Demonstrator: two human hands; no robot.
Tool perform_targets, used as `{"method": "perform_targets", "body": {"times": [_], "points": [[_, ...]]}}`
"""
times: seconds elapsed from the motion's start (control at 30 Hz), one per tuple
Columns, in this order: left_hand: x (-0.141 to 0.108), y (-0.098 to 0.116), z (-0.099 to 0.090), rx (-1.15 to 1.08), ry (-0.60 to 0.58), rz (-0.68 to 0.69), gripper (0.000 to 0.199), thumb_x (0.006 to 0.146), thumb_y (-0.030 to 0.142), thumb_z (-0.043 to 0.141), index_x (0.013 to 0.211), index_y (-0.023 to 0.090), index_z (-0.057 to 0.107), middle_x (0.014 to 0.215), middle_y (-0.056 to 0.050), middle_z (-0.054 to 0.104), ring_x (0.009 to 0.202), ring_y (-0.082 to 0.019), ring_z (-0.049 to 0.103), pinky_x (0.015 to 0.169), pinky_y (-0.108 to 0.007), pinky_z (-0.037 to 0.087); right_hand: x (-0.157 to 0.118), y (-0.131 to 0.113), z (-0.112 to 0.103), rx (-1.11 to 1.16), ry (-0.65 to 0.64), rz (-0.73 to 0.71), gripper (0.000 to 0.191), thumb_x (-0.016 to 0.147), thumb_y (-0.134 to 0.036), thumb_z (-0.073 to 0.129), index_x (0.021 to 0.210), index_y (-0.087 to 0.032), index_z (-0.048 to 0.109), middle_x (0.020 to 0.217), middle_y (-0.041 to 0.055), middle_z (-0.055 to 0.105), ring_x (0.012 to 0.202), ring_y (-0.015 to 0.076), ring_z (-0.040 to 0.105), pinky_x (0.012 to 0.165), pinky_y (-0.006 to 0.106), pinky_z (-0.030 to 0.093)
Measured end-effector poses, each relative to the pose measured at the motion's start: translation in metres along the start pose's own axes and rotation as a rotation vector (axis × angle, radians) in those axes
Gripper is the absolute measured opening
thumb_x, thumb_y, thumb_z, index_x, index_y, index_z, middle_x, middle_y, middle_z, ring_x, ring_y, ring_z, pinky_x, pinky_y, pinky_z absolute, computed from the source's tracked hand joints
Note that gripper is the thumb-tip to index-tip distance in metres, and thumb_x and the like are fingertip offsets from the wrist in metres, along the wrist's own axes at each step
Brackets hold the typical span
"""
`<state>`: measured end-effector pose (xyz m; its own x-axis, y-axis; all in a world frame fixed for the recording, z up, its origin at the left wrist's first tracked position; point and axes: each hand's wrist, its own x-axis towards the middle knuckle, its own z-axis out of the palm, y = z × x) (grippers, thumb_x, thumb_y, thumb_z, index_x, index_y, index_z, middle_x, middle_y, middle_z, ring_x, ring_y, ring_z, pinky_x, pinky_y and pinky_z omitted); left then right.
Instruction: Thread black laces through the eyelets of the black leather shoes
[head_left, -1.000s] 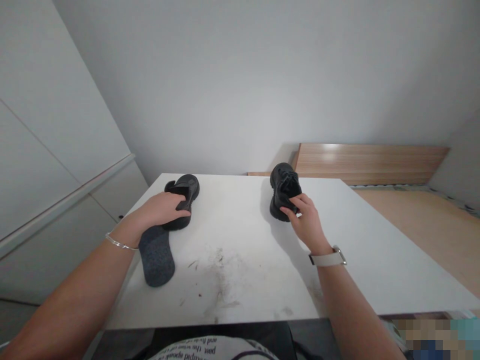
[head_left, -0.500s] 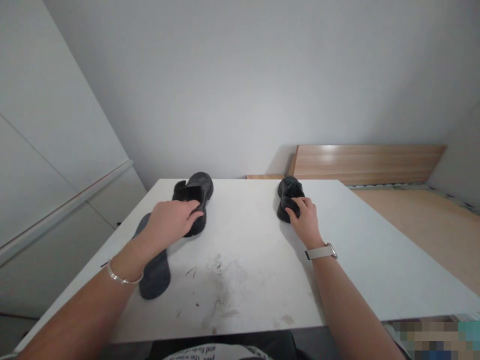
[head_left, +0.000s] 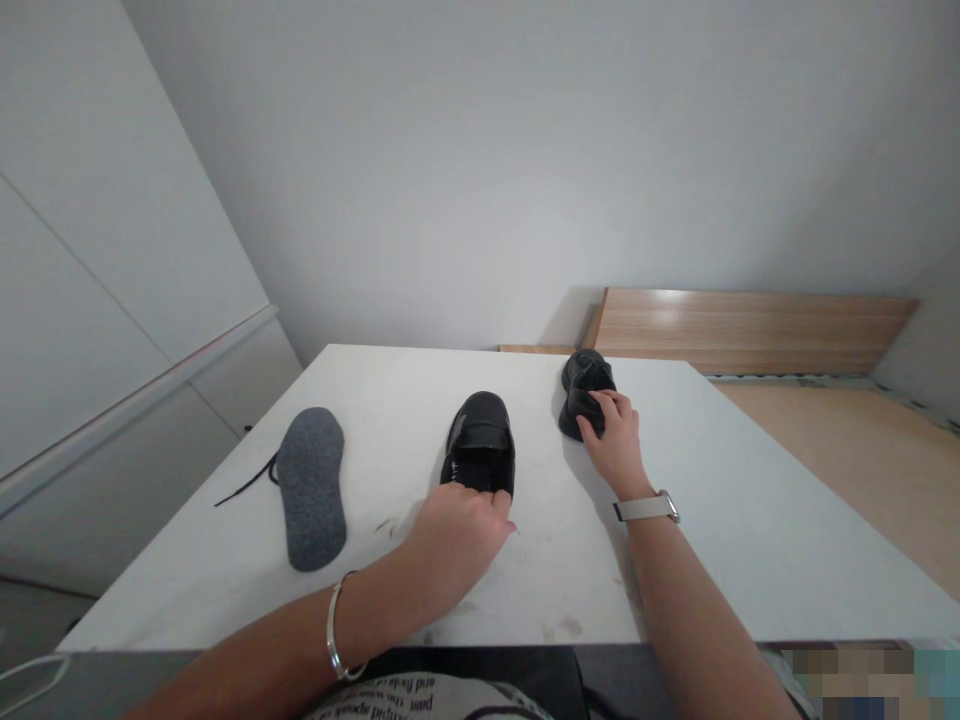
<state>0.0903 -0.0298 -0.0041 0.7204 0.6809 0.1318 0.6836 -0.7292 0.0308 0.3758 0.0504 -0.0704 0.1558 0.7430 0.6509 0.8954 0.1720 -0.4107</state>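
Left hand [head_left: 461, 540]: clamped on loafer [head_left: 482, 425] heel | right hand [head_left: 615, 440]: pinching laced shoe [head_left: 583, 402] heel | insole [head_left: 313, 490]: left of both grips

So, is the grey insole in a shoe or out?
Out: the grey insole lies on the white table, its whole outline showing, well apart from the black shoe at the left hand.

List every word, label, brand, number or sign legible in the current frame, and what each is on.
"and": on the shirt, upside down in the view.
"past the": on the shirt, upside down.
"speak": on the shirt, upside down.
Other shirt words: too small or blurred to read surely.
Pale marks inside the near shoe: too small to read.
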Motion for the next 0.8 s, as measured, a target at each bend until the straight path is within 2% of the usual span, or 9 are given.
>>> {"method": "perform_targets", "body": {"times": [0.1,0.17,0.23,0.3,0.37,0.43,0.47,0.63,0.8], "points": [[-0.014,-0.015,-0.006,-0.194,0.188,0.102,0.027,0.093,0.043,0.062,0.100,0.017,0.067,0.089,-0.014,0.074,0.084,-0.030,0.069,0.075,-0.044,0.055,0.000,0.000,0.000,0.008,-0.008,-0.001,0.038,0.086,-0.028,0.056,0.123,-0.017,0.058,0.128,0.0173,0.053,0.118,0.0333,0.050,0.098,0.051,0.042],[-0.031,-0.040,-0.013,-0.314,0.312,0.122,0.038,0.097,0.048,0.053,0.122,0.020,0.061,0.115,-0.013,0.071,0.108,-0.028,0.065,0.094,-0.044,0.051,-0.001,-0.001,-0.001,0.010,-0.015,-0.005,0.039,0.086,-0.027,0.055,0.124,-0.017,0.057,0.128,0.0174,0.053,0.119,0.0329,0.050,0.100,0.051,0.041],[-0.051,-0.076,-0.014,-0.245,0.389,-0.069,0.042,0.100,0.047,0.045,0.131,0.021,0.055,0.126,-0.013,0.066,0.116,-0.029,0.061,0.102,-0.046,0.047,-0.001,-0.002,-0.001,0.010,-0.022,-0.007,0.039,0.087,-0.027,0.054,0.124,-0.016,0.057,0.129,0.0176,0.053,0.121,0.0326,0.050,0.101,0.051,0.041],[-0.073,-0.116,-0.010,-0.068,0.392,-0.336,0.056,0.097,0.054,0.044,0.134,0.013,0.051,0.130,-0.021,0.061,0.121,-0.037,0.057,0.105,-0.052,0.043,-0.001,-0.002,-0.001,0.012,-0.022,-0.004,0.039,0.087,-0.026,0.054,0.125,-0.016,0.056,0.129,0.0175,0.053,0.121,0.0324,0.050,0.101,0.051,0.041],[-0.094,-0.151,-0.004,0.120,0.245,-0.581,0.068,0.097,0.055,0.038,0.135,0.000,0.047,0.129,-0.031,0.057,0.118,-0.047,0.055,0.101,-0.058,0.043,0.000,-0.003,-0.001,0.015,-0.019,0.000,0.039,0.086,-0.026,0.055,0.124,-0.017,0.057,0.129,0.0172,0.053,0.121,0.0325,0.050,0.101,0.051,0.041],[-0.110,-0.176,0.004,0.197,0.135,-0.756,0.074,0.095,0.060,0.036,0.135,-0.002,0.046,0.121,-0.033,0.060,0.109,-0.050,0.059,0.092,-0.058,0.047,0.000,-0.002,-0.001,0.019,-0.017,0.005,0.039,0.085,-0.026,0.056,0.123,-0.017,0.057,0.128,0.0173,0.053,0.121,0.0330,0.049,0.100,0.051,0.041],[-0.115,-0.185,0.007,0.186,0.106,-0.791,0.076,0.094,0.062,0.036,0.136,-0.002,0.045,0.118,-0.032,0.062,0.106,-0.050,0.061,0.089,-0.057,0.048,0.000,-0.002,0.000,0.022,-0.016,0.006,0.040,0.084,-0.026,0.056,0.123,-0.017,0.057,0.128,0.0174,0.053,0.121,0.0333,0.049,0.100,0.052,0.041],[-0.122,-0.204,0.019,0.041,0.144,-0.742,0.066,0.089,0.059,0.048,0.136,0.013,0.045,0.117,-0.021,0.068,0.106,-0.045,0.064,0.087,-0.050,0.050,0.000,-0.002,-0.001,0.032,-0.018,0.002,0.041,0.084,-0.025,0.055,0.124,-0.017,0.057,0.129,0.0176,0.053,0.121,0.0336,0.050,0.100,0.053,0.041],[-0.116,-0.198,0.012,0.050,0.231,-0.743,0.058,0.090,0.052,0.049,0.133,0.014,0.050,0.117,-0.019,0.068,0.105,-0.042,0.063,0.089,-0.050,0.049,-0.001,-0.005,-0.002,0.024,-0.019,-0.001,0.041,0.085,-0.024,0.054,0.125,-0.018,0.056,0.130,0.0179,0.052,0.122,0.0341,0.049,0.101,0.055,0.041]]}}
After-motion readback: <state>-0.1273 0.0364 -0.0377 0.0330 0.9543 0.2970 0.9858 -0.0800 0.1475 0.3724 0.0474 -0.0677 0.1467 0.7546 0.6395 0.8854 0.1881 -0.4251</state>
